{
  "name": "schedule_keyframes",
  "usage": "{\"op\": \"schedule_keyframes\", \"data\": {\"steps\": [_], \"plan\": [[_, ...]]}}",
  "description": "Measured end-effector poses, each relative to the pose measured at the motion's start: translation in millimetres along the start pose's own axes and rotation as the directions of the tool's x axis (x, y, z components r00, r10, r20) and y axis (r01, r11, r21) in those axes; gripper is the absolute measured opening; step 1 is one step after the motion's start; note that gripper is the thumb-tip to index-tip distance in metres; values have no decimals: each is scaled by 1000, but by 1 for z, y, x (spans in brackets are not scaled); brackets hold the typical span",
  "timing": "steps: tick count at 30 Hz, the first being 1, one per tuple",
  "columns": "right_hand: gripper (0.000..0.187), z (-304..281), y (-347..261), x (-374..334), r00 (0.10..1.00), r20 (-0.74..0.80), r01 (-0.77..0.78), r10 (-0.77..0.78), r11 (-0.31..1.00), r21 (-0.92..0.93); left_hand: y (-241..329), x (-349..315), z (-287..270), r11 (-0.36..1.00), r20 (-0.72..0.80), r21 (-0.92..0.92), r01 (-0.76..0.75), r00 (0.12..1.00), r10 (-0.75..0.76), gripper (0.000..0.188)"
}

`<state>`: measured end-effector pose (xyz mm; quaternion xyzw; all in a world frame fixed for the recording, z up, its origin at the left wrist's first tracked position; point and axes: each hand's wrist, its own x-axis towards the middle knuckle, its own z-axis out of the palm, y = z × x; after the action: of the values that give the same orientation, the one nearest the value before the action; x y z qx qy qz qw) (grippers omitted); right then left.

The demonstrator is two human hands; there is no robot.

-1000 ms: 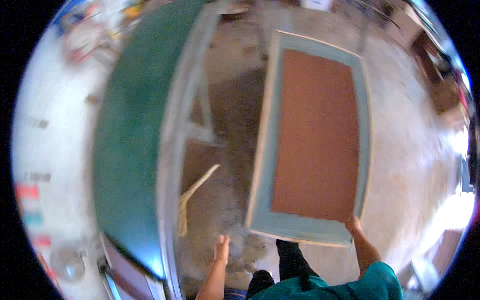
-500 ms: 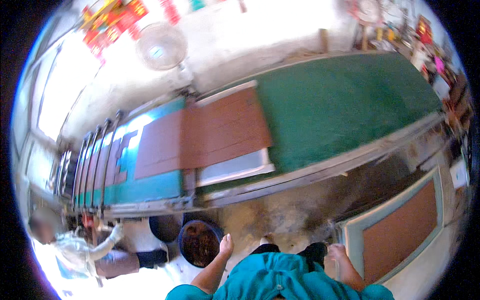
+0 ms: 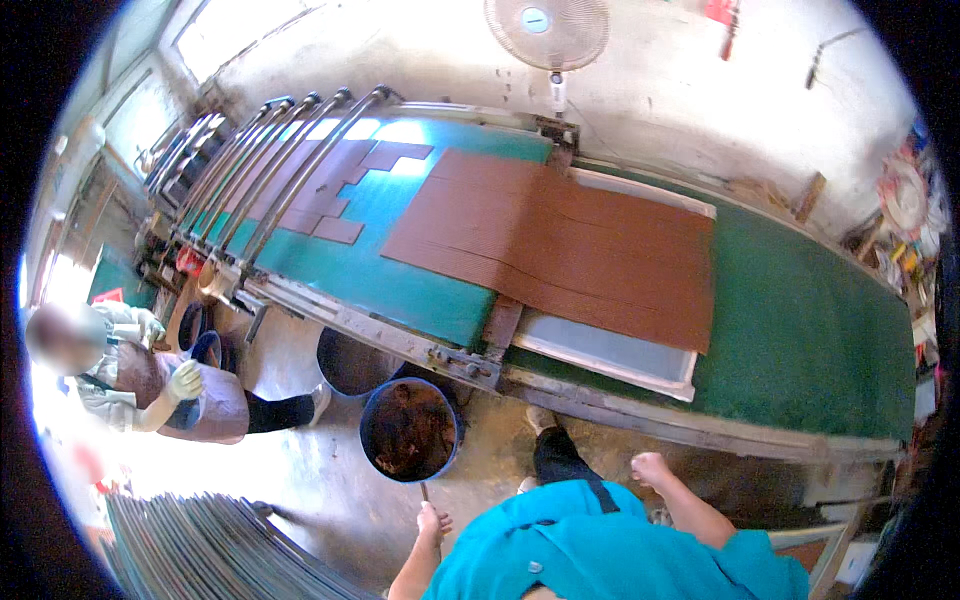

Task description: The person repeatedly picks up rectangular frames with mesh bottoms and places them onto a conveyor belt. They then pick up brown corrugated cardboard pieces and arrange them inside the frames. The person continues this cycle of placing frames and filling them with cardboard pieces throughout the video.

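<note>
My left hand (image 3: 432, 522) hangs low, its fingers loosely curled and a little apart. A thin brown stick (image 3: 424, 491) stands just beyond its thumb, by a dark blue tub (image 3: 456, 440) of reddish-brown scraps (image 3: 408, 430); I cannot see any grip on the stick. My right hand (image 3: 652, 468) is closed in a loose fist in front of the table's near rail, with nothing visible in it. Ahead, a wide brown slit sheet (image 3: 620, 262) lies partly over a white-framed panel (image 3: 600, 355) and partly on the light green belt (image 3: 440, 300).
Several rollers (image 3: 310, 185) cross the belt at left, with smaller brown pieces (image 3: 335, 190) beside them. A co-worker with a gloved hand (image 3: 186, 380) stands at left. A second tub (image 3: 350, 365), a stack of thin sheets or rods (image 3: 220, 545) and a fan (image 3: 548, 30) are around.
My view has swung left, and the table and tubs now appear nearer. My left hand has dropped lower in view. The framed brown panel at right has mostly left the picture.
</note>
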<state>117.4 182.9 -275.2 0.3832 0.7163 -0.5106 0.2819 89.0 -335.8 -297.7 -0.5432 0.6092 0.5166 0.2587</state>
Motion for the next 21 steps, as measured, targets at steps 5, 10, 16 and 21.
{"op": "schedule_keyframes", "data": {"steps": [5,10,16,21], "plan": [[22,23,-109,76,969,209,158,-131,980,-118,23,-37,-1,982,2,-186,-18,1000,19,63],[23,39,-219,95,937,336,143,-97,983,-115,77,-67,7,967,-68,-227,-119,992,106,63],[20,62,-263,115,894,439,235,-85,925,-299,92,-83,23,865,-100,-431,-258,966,238,65],[18,82,-270,107,907,416,254,-64,871,-421,-8,-54,13,946,-110,-247,-211,976,189,47]]}}
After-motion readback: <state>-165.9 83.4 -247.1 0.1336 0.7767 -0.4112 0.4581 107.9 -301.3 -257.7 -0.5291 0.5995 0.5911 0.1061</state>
